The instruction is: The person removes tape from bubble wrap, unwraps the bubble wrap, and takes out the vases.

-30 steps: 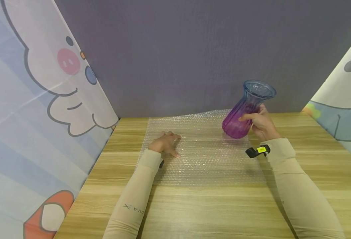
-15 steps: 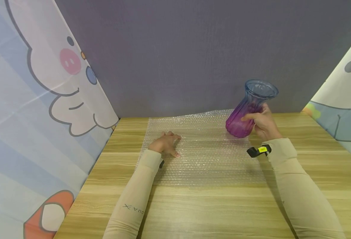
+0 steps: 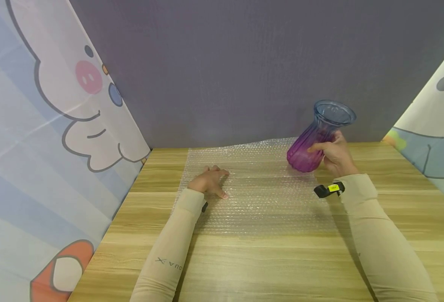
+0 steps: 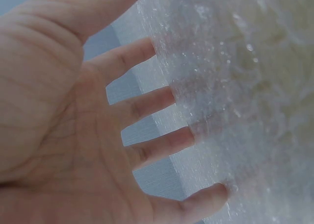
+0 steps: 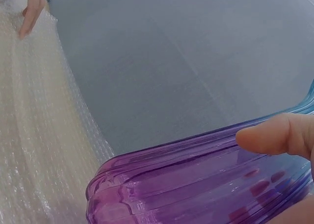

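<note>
A ribbed glass vase (image 3: 308, 147), blue at its flared mouth and purple toward its base, is held tilted by my right hand (image 3: 337, 155). The thumb lies across the near side; fingertips show through the glass in the right wrist view. The vase's base is over the right part of a clear bubble wrap sheet (image 3: 259, 201), spread flat on the table. On the left part of that sheet rests my left hand (image 3: 208, 182), fingers spread. In the left wrist view its fingertips (image 4: 167, 94) touch the bubble wrap (image 4: 255, 87).
The wood-grain table (image 3: 267, 268) reaches back to a dark grey panel (image 3: 244, 75). Cartoon-printed cloths stand at the left (image 3: 25, 147) and right (image 3: 433, 130) sides. A black wrist strap with a yellow label (image 3: 333, 188) sits at the right cuff.
My right hand has shifted the vase slightly to the right and a little up. The left hand stays in place on the bubble wrap.
</note>
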A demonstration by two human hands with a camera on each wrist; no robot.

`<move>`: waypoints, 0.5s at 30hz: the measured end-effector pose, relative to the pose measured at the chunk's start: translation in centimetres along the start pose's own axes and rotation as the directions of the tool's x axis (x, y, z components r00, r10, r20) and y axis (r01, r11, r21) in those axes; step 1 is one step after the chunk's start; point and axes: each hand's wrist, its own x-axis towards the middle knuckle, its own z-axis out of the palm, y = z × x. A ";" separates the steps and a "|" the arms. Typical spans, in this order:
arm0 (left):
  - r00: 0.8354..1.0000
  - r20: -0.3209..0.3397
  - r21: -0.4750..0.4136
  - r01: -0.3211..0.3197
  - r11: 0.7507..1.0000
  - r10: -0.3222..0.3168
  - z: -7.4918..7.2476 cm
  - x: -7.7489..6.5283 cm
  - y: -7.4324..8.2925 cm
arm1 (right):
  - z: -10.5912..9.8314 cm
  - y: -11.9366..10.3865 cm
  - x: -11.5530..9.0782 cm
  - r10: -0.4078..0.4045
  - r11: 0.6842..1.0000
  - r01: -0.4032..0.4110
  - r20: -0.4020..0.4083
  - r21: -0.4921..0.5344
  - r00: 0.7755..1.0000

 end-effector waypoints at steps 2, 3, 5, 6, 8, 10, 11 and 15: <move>1.000 0.000 -0.003 -0.002 1.000 0.002 0.0 0.0 0.0 | -0.1 0.0 0.1 0.000 1.000 0.000 -0.005 -0.001 1.000; 1.000 0.000 -0.004 -0.002 1.000 0.002 0.0 0.0 0.0 | -0.1 0.0 0.1 0.000 1.000 0.000 -0.009 -0.005 1.000; 1.000 0.002 -0.006 -0.004 1.000 0.004 -0.1 0.0 0.0 | -0.1 0.0 0.1 0.002 1.000 -0.002 -0.020 -0.010 1.000; 1.000 0.003 -0.009 -0.004 1.000 0.004 -0.1 -0.1 0.0 | -0.2 -0.1 0.1 0.004 1.000 -0.004 -0.025 -0.012 1.000; 1.000 0.005 -0.011 -0.004 1.000 0.004 -0.1 -0.1 0.0 | -0.2 -0.1 0.2 0.007 1.000 -0.008 -0.037 -0.021 0.999; 1.000 0.007 -0.014 -0.002 1.000 0.003 -0.1 -0.1 0.0 | -0.2 -0.2 0.2 0.011 1.000 -0.012 -0.049 -0.022 0.999; 1.000 0.007 -0.015 -0.002 1.000 0.002 -0.1 -0.1 0.1 | -0.2 -0.2 0.2 0.013 1.000 -0.015 -0.055 -0.022 0.998; 1.000 0.008 -0.011 0.000 1.000 0.001 -0.2 -0.1 0.1 | -0.4 -0.2 0.3 0.015 0.999 -0.017 -0.082 -0.030 0.996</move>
